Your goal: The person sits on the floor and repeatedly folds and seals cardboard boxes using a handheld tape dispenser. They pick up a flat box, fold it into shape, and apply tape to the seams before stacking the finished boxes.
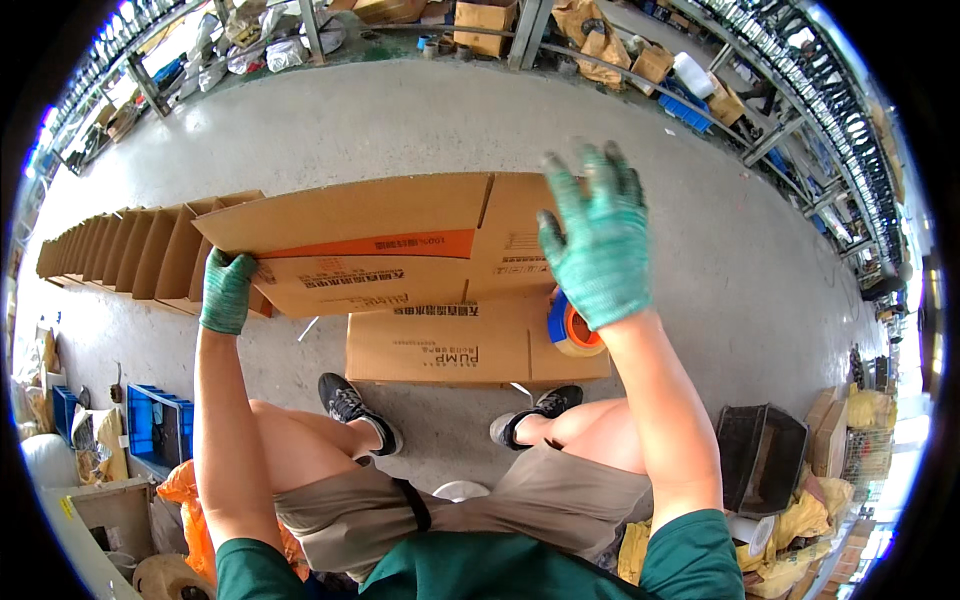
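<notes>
- Clasping the left edge of a printed cardboard carton [385, 255], the left grip [228, 290] is closed, its thumb bent over the near face; the other fingers are mostly hidden.
- The left forearm rises nearly straight behind that grip, bare from the green glove down to the dark green sleeve [255, 570].
- Spread wide and holding nothing, the right grip [598, 245] hangs at the carton's right end with its back to the camera; the fingers point away from the body, the thumb stands off to the left, and the fingertips are blurred. Whether the palm touches the cardboard, I cannot tell.
- The right forearm slants up and inward to that grip, the wrist roughly in line with the hand.
- The carton spans the space between both grips, its orange stripe [400, 244] to the right of the left grip.
- Just below the right grip, partly covered by it, sits a tape roll [578, 338] with an orange core and blue ring.
- A lower cardboard box [450, 345] lies nearer the body than the carton, between the two grips.
- Left of the left grip, a row of cardboard dividers [135, 250] stretches away across the grey floor [400, 115].
</notes>
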Demonstrator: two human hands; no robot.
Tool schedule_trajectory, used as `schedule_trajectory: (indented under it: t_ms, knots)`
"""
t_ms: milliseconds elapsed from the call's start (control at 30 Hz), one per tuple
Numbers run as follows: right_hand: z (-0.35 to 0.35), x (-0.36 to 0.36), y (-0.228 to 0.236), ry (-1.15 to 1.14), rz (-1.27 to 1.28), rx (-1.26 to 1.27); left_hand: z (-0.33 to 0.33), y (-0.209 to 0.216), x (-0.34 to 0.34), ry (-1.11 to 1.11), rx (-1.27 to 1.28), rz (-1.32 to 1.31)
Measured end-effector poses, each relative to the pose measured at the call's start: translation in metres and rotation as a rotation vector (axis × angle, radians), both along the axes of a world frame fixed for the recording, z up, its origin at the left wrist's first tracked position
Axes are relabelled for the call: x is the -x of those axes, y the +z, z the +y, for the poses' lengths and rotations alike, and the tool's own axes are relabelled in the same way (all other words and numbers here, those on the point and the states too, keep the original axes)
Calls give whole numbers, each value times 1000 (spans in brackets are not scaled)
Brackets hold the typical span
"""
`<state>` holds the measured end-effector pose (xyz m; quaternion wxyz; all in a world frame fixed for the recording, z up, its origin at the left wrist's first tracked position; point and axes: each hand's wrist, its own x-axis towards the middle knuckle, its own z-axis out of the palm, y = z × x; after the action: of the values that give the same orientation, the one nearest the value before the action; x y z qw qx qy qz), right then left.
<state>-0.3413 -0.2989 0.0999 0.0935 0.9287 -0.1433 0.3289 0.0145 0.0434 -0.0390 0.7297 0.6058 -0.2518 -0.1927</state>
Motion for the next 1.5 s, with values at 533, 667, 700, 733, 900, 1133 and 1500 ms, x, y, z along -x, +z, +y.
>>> schedule_trajectory:
  t_ms: [533,667,700,733,900,1133,1500]
  knots:
    - [-1,14,29,476,-125,-612,-39,49,59,-230,77,-42]
    - [-11,17,24,496,-43,-925,-52,54,87,-418,-29,-46]
    - [-14,19,7,459,6,-772,-55,63,101,-454,-166,-15]
    - [-15,19,-7,422,48,-614,-57,58,103,-480,-215,-113]
    - [-25,25,-38,456,-196,-1269,-85,77,125,-341,155,-242]
    - [-37,32,-42,480,-595,-1746,-98,77,118,-203,-186,-519]
    - [-67,13,-69,45,-302,-1435,-118,79,125,-82,-312,-206]
